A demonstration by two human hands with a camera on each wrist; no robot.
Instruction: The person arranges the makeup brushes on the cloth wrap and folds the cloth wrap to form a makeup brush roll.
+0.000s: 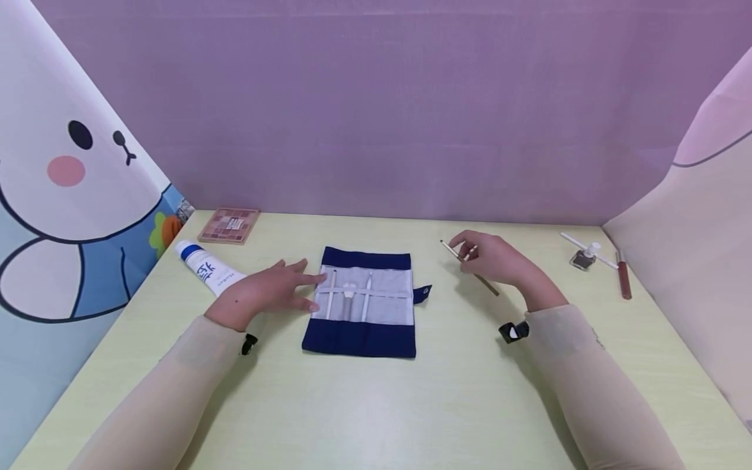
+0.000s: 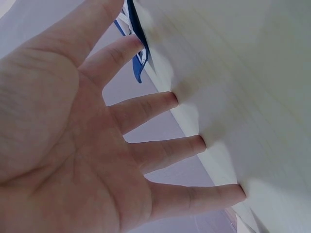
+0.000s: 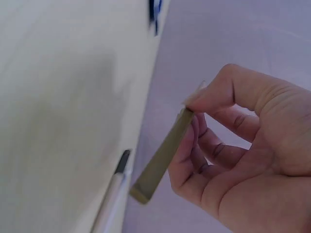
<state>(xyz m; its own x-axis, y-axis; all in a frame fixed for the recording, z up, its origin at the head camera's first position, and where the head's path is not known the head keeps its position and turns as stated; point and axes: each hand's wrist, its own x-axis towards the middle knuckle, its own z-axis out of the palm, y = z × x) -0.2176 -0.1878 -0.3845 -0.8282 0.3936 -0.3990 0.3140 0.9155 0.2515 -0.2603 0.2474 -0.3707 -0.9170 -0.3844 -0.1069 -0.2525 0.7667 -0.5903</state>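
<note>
While the head view laid out the whole table (image 1: 376,405), the nearest thing was the navy brush roll (image 1: 360,301), opened flat at the centre with pale brushes (image 1: 349,297) tucked under its strap. At its nine o'clock the left hand (image 1: 264,294) lay released, its straight fingers touching the roll's edge; the left wrist view showed the spread fingertips (image 2: 167,99) pressing down, which the head view hid. At three o'clock the right hand (image 1: 496,260) pinched a slim brown pencil (image 1: 484,281); the right wrist view showed thumb and fingers curled round it (image 3: 163,158). Farther off lay a white tube (image 1: 205,267), a palette (image 1: 229,225) and a lip pencil (image 1: 623,281).
</note>
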